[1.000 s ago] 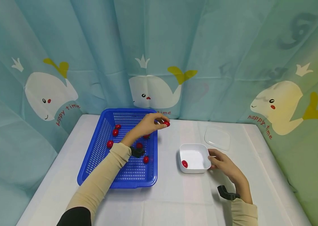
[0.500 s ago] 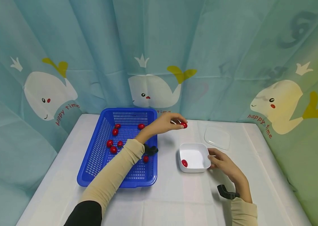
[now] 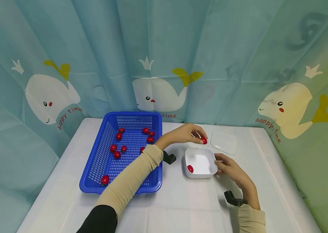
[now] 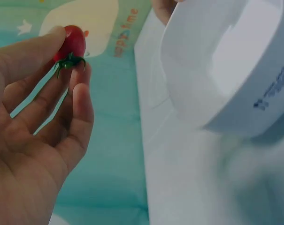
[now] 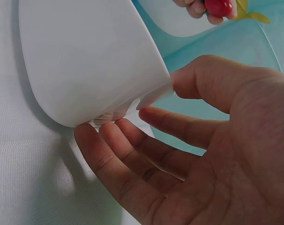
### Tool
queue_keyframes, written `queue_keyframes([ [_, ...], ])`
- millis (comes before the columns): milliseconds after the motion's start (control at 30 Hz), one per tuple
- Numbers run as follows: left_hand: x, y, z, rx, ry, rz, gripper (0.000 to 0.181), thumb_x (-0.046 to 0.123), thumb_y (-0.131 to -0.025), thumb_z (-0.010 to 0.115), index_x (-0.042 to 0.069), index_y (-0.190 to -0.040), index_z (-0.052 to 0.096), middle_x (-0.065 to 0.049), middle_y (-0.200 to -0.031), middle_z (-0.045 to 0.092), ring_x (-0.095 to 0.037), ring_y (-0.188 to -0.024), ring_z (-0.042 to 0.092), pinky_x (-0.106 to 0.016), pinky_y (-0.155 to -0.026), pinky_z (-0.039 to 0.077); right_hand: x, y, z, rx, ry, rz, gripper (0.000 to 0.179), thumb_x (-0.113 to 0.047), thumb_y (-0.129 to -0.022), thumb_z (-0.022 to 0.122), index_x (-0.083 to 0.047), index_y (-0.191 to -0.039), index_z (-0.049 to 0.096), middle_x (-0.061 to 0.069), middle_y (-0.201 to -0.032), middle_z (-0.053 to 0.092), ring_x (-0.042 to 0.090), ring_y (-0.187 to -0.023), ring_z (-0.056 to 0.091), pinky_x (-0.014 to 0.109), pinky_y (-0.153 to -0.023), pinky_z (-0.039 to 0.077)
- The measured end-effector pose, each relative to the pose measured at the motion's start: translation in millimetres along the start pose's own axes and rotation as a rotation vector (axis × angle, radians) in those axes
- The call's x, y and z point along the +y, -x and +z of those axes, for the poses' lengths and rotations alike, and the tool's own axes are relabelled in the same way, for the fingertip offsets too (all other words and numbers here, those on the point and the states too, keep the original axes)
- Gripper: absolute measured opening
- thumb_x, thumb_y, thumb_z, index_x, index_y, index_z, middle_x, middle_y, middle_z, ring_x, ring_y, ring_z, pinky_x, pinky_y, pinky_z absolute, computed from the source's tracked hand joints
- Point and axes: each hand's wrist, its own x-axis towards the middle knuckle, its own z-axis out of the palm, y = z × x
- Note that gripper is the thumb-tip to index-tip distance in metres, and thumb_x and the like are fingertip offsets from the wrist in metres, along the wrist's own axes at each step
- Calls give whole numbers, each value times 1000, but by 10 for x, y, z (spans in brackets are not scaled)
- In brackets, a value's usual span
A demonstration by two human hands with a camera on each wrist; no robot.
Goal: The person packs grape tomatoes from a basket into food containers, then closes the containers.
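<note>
Backdrop: blue whale-print curtain [image 3: 94, 48] behind a white-covered table [image 3: 169, 210]. Left of centre: blue basket [image 3: 82, 186], loose tomatoes [image 3: 105, 180] inside. Right of centre: white box [image 3: 202, 176], single tomato [image 3: 190, 169] at its lower left; clear lid [image 3: 224, 143] to the upper right. Left hand [image 3: 184, 133]: thumb and fingertips pinching a held tomato [image 3: 203, 141], just above the box in frame. Right hand [image 3: 231, 168]: thumb and fingers gripping the box's right wall. Handling, as judged: light pinch, box kept steady, release low inside the rim to limit bouncing.

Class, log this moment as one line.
left grip: pinching oval red tomato; right grip: holding square white plastic box; inside box: one tomato; rectangular blue plastic basket: more tomatoes
</note>
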Motion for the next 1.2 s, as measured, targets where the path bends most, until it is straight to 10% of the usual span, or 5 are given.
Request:
queue_keyframes([
  [1200, -205, -129, 472, -345, -124, -31, 21, -2, -87, 80, 5, -106, 77, -5, -101, 79, -5, -88, 64, -14, -81, 52, 5, 20, -13, -5, -6, 10, 57, -21, -108, 54, 8, -154, 37, 34, -151, 47, 23, -103, 69, 25, -86, 57],
])
